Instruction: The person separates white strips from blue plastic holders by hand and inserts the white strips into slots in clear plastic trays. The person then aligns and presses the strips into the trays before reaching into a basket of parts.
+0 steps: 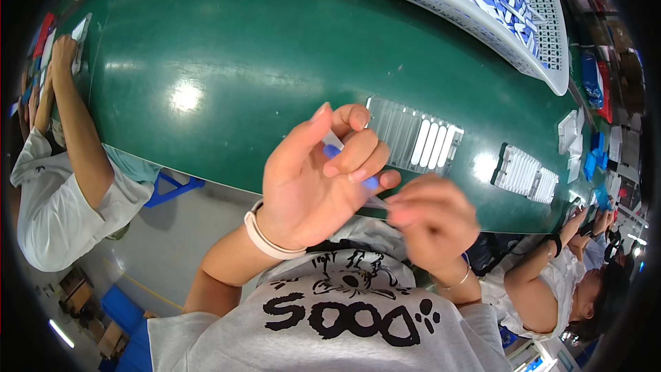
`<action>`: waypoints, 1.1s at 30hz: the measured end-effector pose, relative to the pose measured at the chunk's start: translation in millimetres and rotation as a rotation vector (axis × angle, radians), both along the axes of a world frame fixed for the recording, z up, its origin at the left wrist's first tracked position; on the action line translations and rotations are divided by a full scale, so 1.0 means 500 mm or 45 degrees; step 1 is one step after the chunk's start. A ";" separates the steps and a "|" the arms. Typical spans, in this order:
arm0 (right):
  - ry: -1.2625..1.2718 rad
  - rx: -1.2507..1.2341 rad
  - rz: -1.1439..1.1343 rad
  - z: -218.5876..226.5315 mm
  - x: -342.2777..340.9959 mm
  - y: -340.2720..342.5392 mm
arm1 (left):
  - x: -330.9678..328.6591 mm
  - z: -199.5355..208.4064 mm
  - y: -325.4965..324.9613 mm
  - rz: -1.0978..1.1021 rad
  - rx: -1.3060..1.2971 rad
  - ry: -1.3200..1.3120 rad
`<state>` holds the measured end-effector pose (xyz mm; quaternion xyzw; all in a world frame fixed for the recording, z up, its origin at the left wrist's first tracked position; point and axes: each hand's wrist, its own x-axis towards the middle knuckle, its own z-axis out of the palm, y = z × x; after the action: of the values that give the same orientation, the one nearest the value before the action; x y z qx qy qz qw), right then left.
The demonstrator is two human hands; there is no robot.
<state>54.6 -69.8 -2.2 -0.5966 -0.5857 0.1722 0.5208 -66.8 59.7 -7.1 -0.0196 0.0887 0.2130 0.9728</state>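
Over the near edge of the table, my left hand (313, 182) is turned palm up, its fingers curled around a slim blue-and-white plastic stick (332, 151). Parts of the stick show between the fingers; the rest is hidden. My right hand (441, 224) is closed in a pinch at the stick's pale lower end and is slightly blurred. Just beyond both hands lies a clear ribbed plastic tray (396, 131), with several white sticks (432, 145) side by side in its right part.
A white perforated basket (454, 17) heaped with blue-and-white sticks stands at the far right. Another filled tray (527, 173) lies to the right on the green table (227, 48). People work at the left and right; one person's hand (64, 54) touches a tray at the left.
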 end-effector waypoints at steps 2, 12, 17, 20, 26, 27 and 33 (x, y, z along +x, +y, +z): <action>1.002 -0.145 -0.276 0.022 -0.015 0.006 | -0.016 -0.005 0.010 -0.073 0.328 0.055; 1.492 -0.240 -0.275 0.011 -0.006 0.009 | -0.026 0.025 -0.016 -0.288 1.242 0.859; 1.523 -0.309 -0.273 0.005 0.010 0.006 | -0.027 0.018 -0.017 -0.208 1.198 0.901; 1.367 -0.310 -0.210 0.001 0.015 -0.002 | -0.028 0.014 -0.018 -0.174 1.229 0.869; 0.935 -0.126 0.001 0.009 0.022 0.011 | -0.027 0.014 -0.012 -0.247 1.143 0.824; 0.917 -0.143 -0.004 0.014 0.022 0.014 | -0.028 0.012 -0.011 -0.248 1.177 0.840; -0.615 -0.044 -0.594 -0.010 0.039 0.017 | -0.027 0.005 -0.007 -0.183 0.961 0.881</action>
<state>74.3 -61.4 -7.0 -0.7470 -0.5370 -0.0880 0.3820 -80.4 56.0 -4.6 0.4105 0.3234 0.1566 0.8381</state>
